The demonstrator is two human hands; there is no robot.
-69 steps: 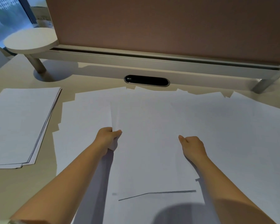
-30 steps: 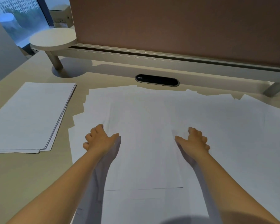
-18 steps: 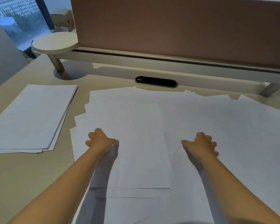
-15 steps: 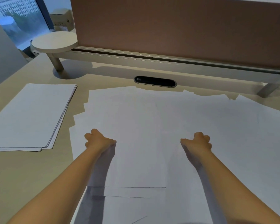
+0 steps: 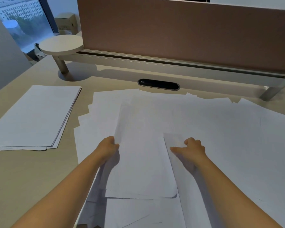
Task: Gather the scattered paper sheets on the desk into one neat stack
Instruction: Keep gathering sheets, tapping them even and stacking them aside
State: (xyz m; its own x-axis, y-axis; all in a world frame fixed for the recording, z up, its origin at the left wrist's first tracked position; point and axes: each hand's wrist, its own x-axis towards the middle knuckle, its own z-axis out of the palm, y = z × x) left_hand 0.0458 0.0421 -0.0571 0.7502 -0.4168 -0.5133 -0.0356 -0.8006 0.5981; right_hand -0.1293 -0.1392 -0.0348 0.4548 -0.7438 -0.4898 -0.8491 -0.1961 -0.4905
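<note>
Several loose white paper sheets [image 5: 220,129] lie overlapping across the middle and right of the desk. One sheet [image 5: 141,153] is raised slightly between my hands. My left hand [image 5: 108,148] pinches its left edge. My right hand [image 5: 192,148] rests at its right edge with thumb on top, fingers curled over the paper. A tidy stack of paper [image 5: 33,117] lies on the desk to the left, apart from the loose sheets.
A brown partition panel [image 5: 179,33] on a raised white shelf [image 5: 155,63] borders the far edge. A round shelf end [image 5: 61,45] on a post stands at the far left. A black oval cable port [image 5: 158,84] sits behind the sheets. Bare desk [image 5: 23,178] shows near left.
Both hands moved inward and closed on the edges of one sheet, which has lifted a little off the pile. Earlier they lay spread on the loose sheets.
</note>
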